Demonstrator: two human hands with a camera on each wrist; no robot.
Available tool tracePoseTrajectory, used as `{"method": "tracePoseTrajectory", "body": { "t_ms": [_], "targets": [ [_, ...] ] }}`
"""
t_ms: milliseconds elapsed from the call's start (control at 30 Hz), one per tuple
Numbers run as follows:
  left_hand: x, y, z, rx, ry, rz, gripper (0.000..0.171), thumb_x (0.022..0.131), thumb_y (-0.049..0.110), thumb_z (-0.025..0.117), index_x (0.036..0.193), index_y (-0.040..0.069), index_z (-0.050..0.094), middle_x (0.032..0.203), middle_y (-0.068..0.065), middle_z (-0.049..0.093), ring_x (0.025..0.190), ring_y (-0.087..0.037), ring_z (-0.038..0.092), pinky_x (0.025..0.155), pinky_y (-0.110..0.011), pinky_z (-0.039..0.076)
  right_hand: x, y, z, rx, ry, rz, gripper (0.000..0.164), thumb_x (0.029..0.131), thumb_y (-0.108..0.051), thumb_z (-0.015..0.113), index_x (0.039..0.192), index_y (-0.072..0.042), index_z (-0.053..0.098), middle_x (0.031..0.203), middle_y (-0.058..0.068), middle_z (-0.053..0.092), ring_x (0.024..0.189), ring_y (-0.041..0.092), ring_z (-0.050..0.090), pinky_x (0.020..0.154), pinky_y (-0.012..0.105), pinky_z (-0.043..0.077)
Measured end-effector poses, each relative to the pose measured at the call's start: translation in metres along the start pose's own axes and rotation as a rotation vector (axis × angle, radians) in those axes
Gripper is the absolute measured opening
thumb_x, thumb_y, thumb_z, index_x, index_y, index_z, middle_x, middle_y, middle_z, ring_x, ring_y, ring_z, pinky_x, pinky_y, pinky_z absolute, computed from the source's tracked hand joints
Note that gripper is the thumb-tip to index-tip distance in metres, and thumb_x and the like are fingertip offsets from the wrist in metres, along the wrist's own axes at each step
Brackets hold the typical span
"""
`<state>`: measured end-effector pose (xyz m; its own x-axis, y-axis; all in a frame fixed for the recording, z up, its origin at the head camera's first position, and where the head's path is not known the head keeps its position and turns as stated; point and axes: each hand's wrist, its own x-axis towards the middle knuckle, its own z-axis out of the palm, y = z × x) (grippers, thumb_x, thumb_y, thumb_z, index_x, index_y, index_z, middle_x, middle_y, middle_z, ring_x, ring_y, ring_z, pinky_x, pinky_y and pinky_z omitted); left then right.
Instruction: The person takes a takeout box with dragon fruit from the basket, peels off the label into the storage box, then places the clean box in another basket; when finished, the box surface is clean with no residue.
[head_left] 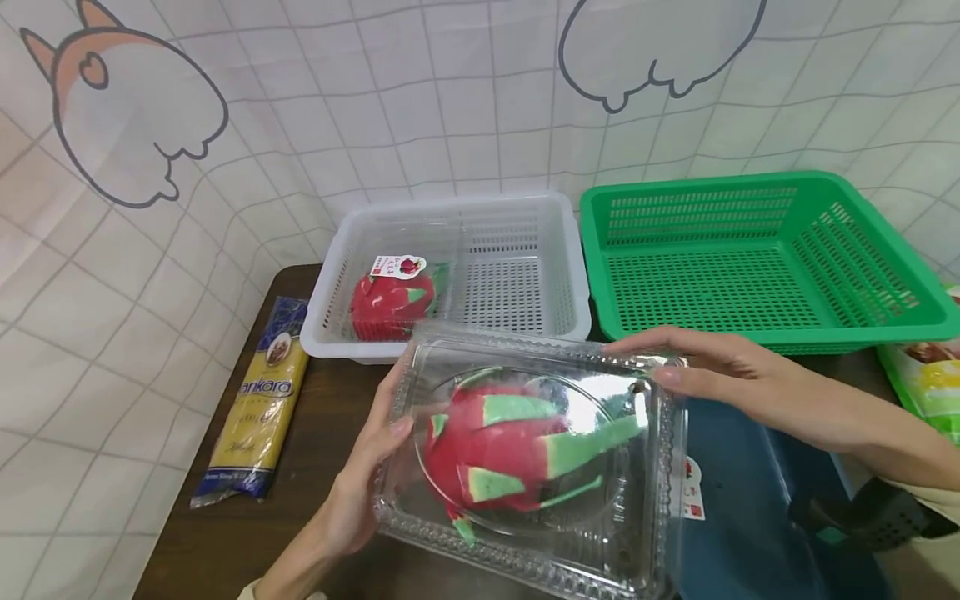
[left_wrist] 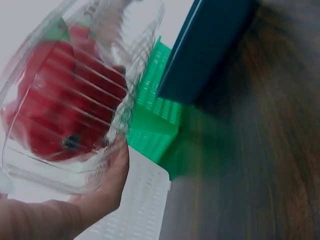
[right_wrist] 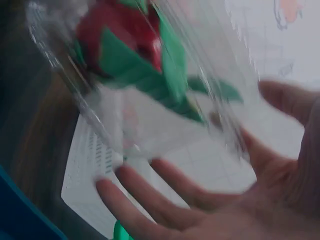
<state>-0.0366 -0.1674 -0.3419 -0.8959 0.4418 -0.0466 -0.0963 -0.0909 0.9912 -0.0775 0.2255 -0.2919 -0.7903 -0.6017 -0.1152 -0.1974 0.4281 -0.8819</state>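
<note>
A clear plastic clamshell box (head_left: pixel 577 575) holding a red and green dragon fruit (head_left: pixel 495 450) is lifted above the table, tilted. My left hand (head_left: pixel 360 475) grips its left side, thumb over the edge; the left wrist view shows that hand (left_wrist: pixel 100 200) around one end of the box. At the far right corner my right hand (head_left: pixel 720 367) holds the box, thumb on the lid side. In the right wrist view the other fingers of this hand (right_wrist: pixel 225 200) look spread and blurred; their contact is unclear.
Behind the box stands a white basket (head_left: pixel 577 283) with another packed dragon fruit (head_left: pixel 393 304). To its right is a green basket (head_left: pixel 825 337). A dark blue bin (head_left: pixel 742 500) with a label (head_left: pixel 692 492) sits front right. A yellow pasta packet (head_left: pixel 258 408) lies left.
</note>
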Motion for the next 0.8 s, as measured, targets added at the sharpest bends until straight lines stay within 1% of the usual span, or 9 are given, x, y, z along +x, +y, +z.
{"method": "tracePoseTrajectory", "body": {
  "t_ms": [100,200,267,333,400,467,600,667,800],
  "targets": [
    [0.005,-0.001,-0.002,0.023,-0.009,-0.018,0.07,0.104,0.032,0.036,0.166,0.035,0.005,0.157,-0.022,0.027,0.142,-0.043,0.039,0.108,-0.057,0.047,0.005,0.003,-0.004,0.083,-0.117,0.011,0.046,0.112,-0.022,0.045,0.156,-0.036,0.048,0.164,-0.002,0.039,0.148,0.035,0.037,0.1,0.069,0.045],
    [0.008,0.0,-0.003,0.081,-0.043,-0.004,0.071,0.103,0.03,0.038,0.167,0.032,0.008,0.161,-0.018,0.023,0.143,-0.042,0.035,0.109,-0.055,0.044,0.01,0.003,0.0,0.152,-0.223,0.004,0.05,0.112,-0.02,0.047,0.16,-0.034,0.043,0.167,-0.001,0.034,0.151,0.037,0.034,0.104,0.068,0.043],
    [0.009,0.004,-0.004,0.144,-0.078,0.027,0.069,0.104,0.028,0.037,0.168,0.03,0.011,0.165,-0.015,0.021,0.145,-0.042,0.032,0.112,-0.057,0.039,0.012,0.003,0.004,0.181,-0.265,-0.014,0.053,0.111,-0.019,0.05,0.161,-0.032,0.041,0.168,0.0,0.034,0.151,0.037,0.035,0.105,0.064,0.045],
    [0.009,0.007,-0.005,0.166,-0.12,0.053,0.068,0.104,0.027,0.037,0.168,0.029,0.013,0.166,-0.011,0.018,0.144,-0.041,0.032,0.112,-0.056,0.039,0.014,0.002,0.009,0.211,-0.297,-0.031,0.056,0.109,-0.018,0.052,0.162,-0.031,0.039,0.168,0.0,0.033,0.151,0.037,0.033,0.105,0.06,0.045],
    [0.01,0.011,-0.004,0.174,-0.15,0.064,0.068,0.103,0.026,0.038,0.168,0.027,0.015,0.164,-0.014,0.024,0.143,-0.043,0.033,0.11,-0.056,0.041,0.015,0.002,0.014,0.237,-0.32,-0.044,0.059,0.108,-0.019,0.053,0.163,-0.031,0.036,0.169,0.001,0.03,0.151,0.038,0.031,0.105,0.059,0.045],
    [0.012,0.015,-0.003,0.142,-0.178,0.032,0.069,0.103,0.027,0.039,0.167,0.027,0.015,0.16,-0.018,0.028,0.141,-0.044,0.035,0.106,-0.056,0.047,0.016,0.003,0.019,0.268,-0.345,-0.053,0.063,0.107,-0.02,0.054,0.165,-0.031,0.031,0.171,0.003,0.026,0.151,0.041,0.028,0.104,0.059,0.048],
    [0.015,0.019,-0.003,0.085,-0.216,-0.058,0.069,0.102,0.028,0.041,0.167,0.028,0.016,0.159,-0.022,0.027,0.138,-0.047,0.037,0.097,-0.057,0.055,0.018,0.002,0.028,0.298,-0.381,-0.03,0.072,0.105,-0.026,0.057,0.167,-0.036,0.022,0.172,0.006,0.02,0.151,0.043,0.026,0.103,0.06,0.051],
    [0.016,0.019,-0.003,0.08,-0.236,-0.094,0.069,0.102,0.029,0.042,0.167,0.028,0.017,0.16,-0.021,0.024,0.138,-0.048,0.038,0.094,-0.058,0.057,0.019,0.002,0.034,0.311,-0.391,-0.01,0.076,0.104,-0.029,0.059,0.168,-0.039,0.018,0.173,0.006,0.017,0.151,0.043,0.025,0.103,0.059,0.052],
    [0.018,0.02,-0.005,0.099,-0.288,-0.123,0.069,0.103,0.03,0.042,0.167,0.027,0.016,0.162,-0.02,0.023,0.139,-0.047,0.038,0.095,-0.056,0.057,0.02,0.002,0.044,0.337,-0.412,0.007,0.084,0.102,-0.034,0.061,0.168,-0.04,0.01,0.173,0.006,0.012,0.15,0.041,0.025,0.103,0.052,0.054]
  ]
}}
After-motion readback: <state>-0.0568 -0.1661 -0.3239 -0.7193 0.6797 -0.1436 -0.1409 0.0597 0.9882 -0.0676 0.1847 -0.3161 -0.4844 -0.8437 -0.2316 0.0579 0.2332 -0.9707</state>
